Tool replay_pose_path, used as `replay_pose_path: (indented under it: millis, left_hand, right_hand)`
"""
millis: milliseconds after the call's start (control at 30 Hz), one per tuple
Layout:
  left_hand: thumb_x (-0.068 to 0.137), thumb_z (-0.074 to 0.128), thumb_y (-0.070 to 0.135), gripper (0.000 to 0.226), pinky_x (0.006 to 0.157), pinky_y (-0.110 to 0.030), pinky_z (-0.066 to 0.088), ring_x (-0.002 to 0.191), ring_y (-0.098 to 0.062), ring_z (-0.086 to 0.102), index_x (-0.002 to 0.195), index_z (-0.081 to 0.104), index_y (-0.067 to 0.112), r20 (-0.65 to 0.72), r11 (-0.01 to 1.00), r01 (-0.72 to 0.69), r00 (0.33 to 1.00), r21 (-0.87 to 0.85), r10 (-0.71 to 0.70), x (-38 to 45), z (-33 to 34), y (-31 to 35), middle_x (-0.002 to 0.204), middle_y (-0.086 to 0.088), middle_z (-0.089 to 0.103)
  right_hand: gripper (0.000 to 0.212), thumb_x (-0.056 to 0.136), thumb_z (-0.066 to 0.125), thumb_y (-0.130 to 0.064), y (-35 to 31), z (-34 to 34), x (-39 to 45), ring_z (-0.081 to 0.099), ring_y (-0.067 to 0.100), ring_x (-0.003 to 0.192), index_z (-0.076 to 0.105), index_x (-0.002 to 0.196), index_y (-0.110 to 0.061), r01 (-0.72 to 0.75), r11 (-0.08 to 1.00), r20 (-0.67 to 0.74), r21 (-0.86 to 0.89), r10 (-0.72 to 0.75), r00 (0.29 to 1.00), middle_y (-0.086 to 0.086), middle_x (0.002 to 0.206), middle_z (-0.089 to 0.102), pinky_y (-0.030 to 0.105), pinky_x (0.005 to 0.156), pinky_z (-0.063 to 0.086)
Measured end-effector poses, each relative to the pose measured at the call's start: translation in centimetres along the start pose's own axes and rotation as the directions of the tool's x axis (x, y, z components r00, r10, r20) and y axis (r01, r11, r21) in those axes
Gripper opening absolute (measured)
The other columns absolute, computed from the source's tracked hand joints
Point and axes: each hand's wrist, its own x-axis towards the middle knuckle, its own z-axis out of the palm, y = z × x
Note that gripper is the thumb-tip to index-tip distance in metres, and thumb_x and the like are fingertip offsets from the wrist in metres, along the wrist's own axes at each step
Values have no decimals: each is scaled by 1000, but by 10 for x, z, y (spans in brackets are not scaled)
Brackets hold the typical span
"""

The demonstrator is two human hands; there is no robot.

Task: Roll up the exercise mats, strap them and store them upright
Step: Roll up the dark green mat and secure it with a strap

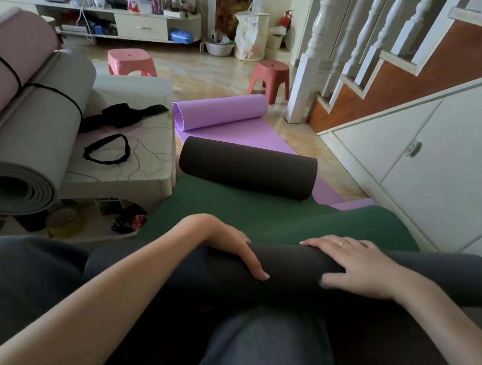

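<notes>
On dark roll [293,262]: both hands [349,264] curled, gripping.

Lighting was dim and soft, brightest at the far room end. The floor [206,74] showed faint glare. Wide-angle distortion bent the frame edges. The right hand [355,268] thumb was motion-blurred.
</notes>
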Motion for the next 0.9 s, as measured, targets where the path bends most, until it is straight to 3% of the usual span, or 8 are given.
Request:
replay_pose_path:
  millis: [67,133,200,367,533,733,833,900]
  left_hand:
    - [49,80,61,84,91,-40,55,94,-20,70,118,60,19,-16,1000,1,1000,10,-1,-1,0,4,110,-1,69]
    - [57,79,59,77,91,-39,55,97,-20,69,118,58,19,-25,1000,0,1000,7,0,-2,3,4,111,-1,68]
    - [54,78,63,88,93,-37,52,103,-20,65,125,52,19,-75,1000,-7,997,14,8,-3,7,-1,120,0,63]
    - [46,73,74,107,100,-37,45,111,-16,55,137,35,33,-241,996,-71,967,60,84,-8,15,-9,128,5,52]
    - [59,53,89,105,101,-43,40,130,-22,31,144,27,34,-519,820,79,807,567,282,-23,29,-1,140,5,36]
    - [49,70,82,94,87,-36,50,101,-21,59,124,40,33,-553,907,20,798,421,239,-21,34,-13,112,6,60]
    - [50,69,83,78,73,-34,48,87,-20,58,101,47,28,-583,923,25,782,385,222,-16,32,-22,93,7,60]
    - [50,70,81,74,70,-33,45,84,-18,57,95,48,28,-574,938,2,791,346,211,-13,28,-24,86,10,56]
  right_hand:
    - [51,86,24,-64,-4,16,-2,43,6,126,40,133,-50,-11,998,-223,69,26,974,-21,135,49,34,100,26]
    - [66,82,4,-69,-6,28,1,56,8,109,55,117,-44,-30,999,-468,14,33,883,-19,112,63,33,91,33]
    - [71,83,0,-69,-8,32,8,60,9,95,60,106,-39,-65,996,-556,-66,17,831,-15,97,66,33,86,36]
    - [64,84,6,-63,-11,27,19,57,14,81,62,92,-32,-54,993,-597,-108,-22,802,-10,77,57,31,73,30]
    - [57,94,17,-60,-7,24,25,56,15,67,52,68,-23,-17,999,-509,28,29,860,-4,66,59,34,72,40]
    - [61,98,27,-59,-16,-9,56,61,16,73,64,73,-17,-91,995,-237,48,100,966,0,74,65,32,69,46]
    - [58,101,26,-49,-27,-11,58,55,19,64,55,65,-14,-103,994,-324,-41,84,942,1,66,57,33,63,38]
    - [52,101,29,-39,-33,-1,54,51,21,54,52,61,-14,-30,995,-605,-94,-33,795,-2,56,51,33,60,38]
